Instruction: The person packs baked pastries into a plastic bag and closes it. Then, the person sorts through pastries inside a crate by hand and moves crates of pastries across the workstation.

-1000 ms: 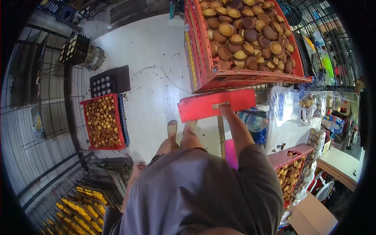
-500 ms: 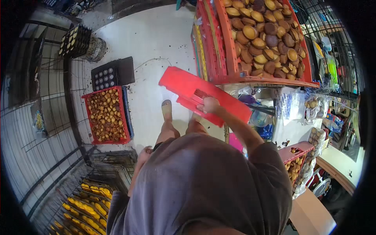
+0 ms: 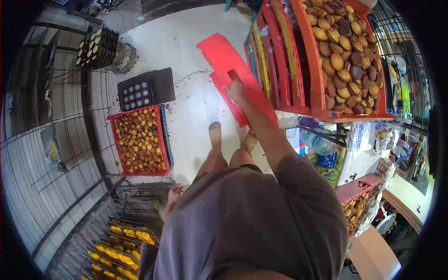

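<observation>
My right hand (image 3: 238, 92) is closed round the handle slot of a red plastic crate (image 3: 254, 91). The crate is held on its side in front of my legs, its long red wall facing up at me and its inside hidden. Close to it on the right stand several red crates on edge. My left hand (image 3: 175, 192) hangs by my left hip with its fingers loosely bent and apart, holding nothing. Below that hand is a wire rack (image 3: 119, 233) with trays of yellow food.
A red crate of small round cakes (image 3: 142, 140) sits on the floor at left, beside a dark muffin tray (image 3: 136, 94). At upper right a large orange-red crate (image 3: 317, 88) holds more cakes. Stacked moulds (image 3: 98, 49) stand near the left wire shelving.
The red crate in my right hand has swung steeper and its far end has moved away from me. My view has shifted, so the surroundings sit further right. My left hand still hangs low.
</observation>
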Demonstrator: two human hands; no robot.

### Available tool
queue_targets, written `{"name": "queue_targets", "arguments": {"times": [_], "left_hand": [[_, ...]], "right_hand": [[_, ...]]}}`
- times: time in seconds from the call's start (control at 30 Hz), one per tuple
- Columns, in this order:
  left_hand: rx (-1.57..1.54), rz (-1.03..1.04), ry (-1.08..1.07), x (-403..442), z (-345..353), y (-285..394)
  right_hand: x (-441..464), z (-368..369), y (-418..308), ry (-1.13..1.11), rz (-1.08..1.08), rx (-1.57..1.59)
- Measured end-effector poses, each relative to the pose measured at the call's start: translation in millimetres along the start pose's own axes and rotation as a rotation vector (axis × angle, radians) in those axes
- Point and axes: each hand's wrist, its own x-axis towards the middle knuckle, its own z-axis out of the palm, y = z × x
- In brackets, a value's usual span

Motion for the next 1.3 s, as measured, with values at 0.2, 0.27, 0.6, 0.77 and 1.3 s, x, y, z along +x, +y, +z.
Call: {"name": "queue_targets", "arguments": {"times": [0.2,0.27,0.6,0.77,1.3], "left_hand": [[-0.402,0.194,-0.296,-2.0,-16.6,-65.2],[-1.094,-0.376,-0.071,18.2,-24.9,-104.1],[-1.899,-0.511,-0.294,48.3,-9.6,-92.5],[-0.396,-0.094,-0.093,31.9,-3.5,-0.1],[0.362,0.241,-0.224,118.4,22.4,42.7]], "right_hand": [[72.0,3.6,-23.4,0.111,0.003,-0.02],[86.9,4.0,-22.7,0.094,-0.08,-0.13],[-14.6,31.7,62.1,0.44,-0.089,-0.058],[-52.7,76.3,96.3,0.327,-0.217,-0.082],[-167.8,-73.7,99.7,-0.49,-0.415,1.119]]}}
